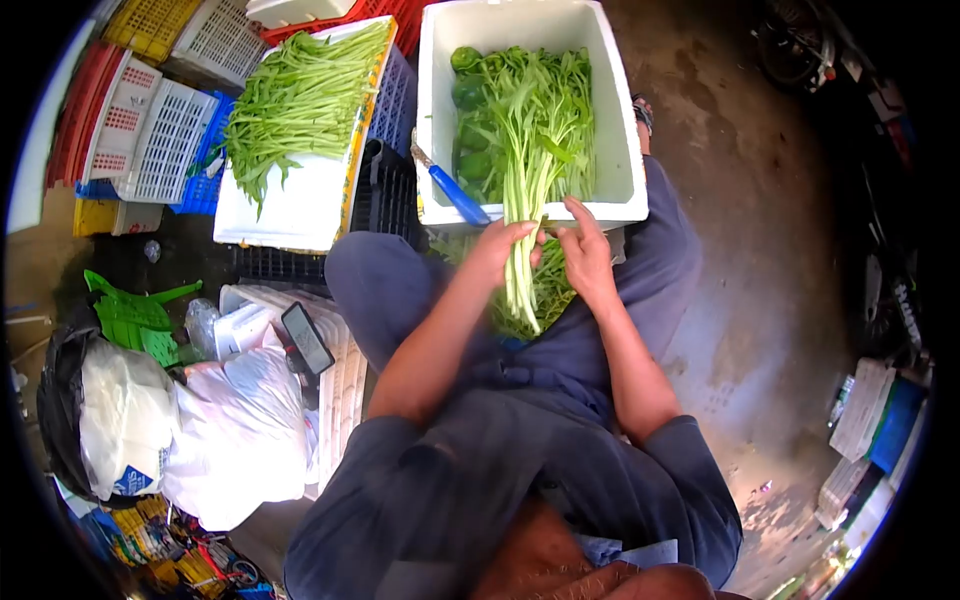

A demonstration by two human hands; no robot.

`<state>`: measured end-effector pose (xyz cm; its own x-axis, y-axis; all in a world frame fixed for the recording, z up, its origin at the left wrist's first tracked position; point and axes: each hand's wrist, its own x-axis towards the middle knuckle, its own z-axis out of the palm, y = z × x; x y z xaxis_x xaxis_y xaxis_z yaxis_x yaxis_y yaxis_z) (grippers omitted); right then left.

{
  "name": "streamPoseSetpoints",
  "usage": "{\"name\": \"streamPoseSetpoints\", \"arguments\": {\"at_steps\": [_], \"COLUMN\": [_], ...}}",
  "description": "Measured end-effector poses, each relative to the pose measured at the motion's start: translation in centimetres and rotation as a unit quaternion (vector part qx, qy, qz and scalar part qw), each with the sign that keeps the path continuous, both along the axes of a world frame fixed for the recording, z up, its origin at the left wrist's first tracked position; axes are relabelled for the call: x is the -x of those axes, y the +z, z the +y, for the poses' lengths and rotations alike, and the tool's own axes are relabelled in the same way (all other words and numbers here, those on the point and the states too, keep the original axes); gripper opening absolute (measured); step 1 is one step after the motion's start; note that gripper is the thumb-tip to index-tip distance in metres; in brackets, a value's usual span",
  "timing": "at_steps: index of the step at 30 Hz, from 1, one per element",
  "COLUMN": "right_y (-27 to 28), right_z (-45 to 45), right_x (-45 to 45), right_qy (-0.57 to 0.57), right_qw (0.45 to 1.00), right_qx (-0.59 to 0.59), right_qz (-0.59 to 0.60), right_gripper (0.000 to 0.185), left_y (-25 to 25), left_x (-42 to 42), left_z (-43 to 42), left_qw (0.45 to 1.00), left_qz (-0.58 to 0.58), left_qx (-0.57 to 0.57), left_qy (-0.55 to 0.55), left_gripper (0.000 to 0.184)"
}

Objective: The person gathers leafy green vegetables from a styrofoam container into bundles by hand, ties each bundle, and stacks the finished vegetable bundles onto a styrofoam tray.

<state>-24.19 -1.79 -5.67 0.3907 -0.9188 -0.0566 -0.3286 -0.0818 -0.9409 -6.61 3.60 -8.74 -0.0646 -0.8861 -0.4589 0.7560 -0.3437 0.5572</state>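
My left hand (492, 252) is closed around the pale stems of a bunch of water spinach (522, 262). The bunch's leafy end reaches over the near rim of a white foam box (525, 22). Beside the stems is my right hand (588, 252), with its fingers apart and nothing seen in it. A blue-handled knife (458, 195) leans at the box's near left corner. Inside the box lie more leafy greens (572, 95) and round green vegetables (470, 92). Below my hands, between my legs, are loose greens (552, 290).
To the left, a pile of water spinach (305, 95) rests on a white foam lid (275, 215). Plastic crates (175, 140) are stacked beyond it. Nearer sit a phone (307, 338), white bags (240, 430) and a green plastic piece (135, 315). A bicycle wheel (790, 45) shows far right.
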Motion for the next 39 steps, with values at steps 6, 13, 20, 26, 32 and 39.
{"name": "streamPoseSetpoints", "arguments": {"at_steps": [6,13,20,26,32,39], "right_y": [1.0,2.1,2.1,0.5,-1.8,-2.5], "right_z": [-1.4,-0.3,-0.8,-2.7,-2.3,0.5], "right_x": [-0.7,1.6,2.3,-1.9,-2.4,-1.0], "right_qy": [0.082,0.118,0.054,-0.042,-0.087,-0.063], "right_qw": [0.988,0.985,0.992,0.992,0.993,0.997], "right_qx": [-0.112,0.032,-0.062,0.018,0.016,0.005], "right_qz": [-0.066,0.12,0.093,0.113,0.077,0.033], "right_gripper": [0.025,0.018,0.027,0.033,0.029,0.019], "left_y": [1.4,0.4,-0.1,1.2,0.9,-0.4], "left_x": [0.4,1.1,0.8,1.7,1.7,1.0], "left_z": [0.4,0.0,-0.5,-0.3,-0.2,-0.7], "left_qw": [0.997,0.994,0.987,0.968,0.97,0.989], "left_qz": [-0.075,-0.095,-0.151,-0.251,-0.242,-0.093], "left_qx": [-0.013,-0.032,-0.055,-0.01,-0.006,-0.057], "left_qy": [-0.027,-0.034,0.018,-0.002,0.02,0.096], "left_gripper": [0.027,0.023,0.024,0.031,0.032,0.026]}}
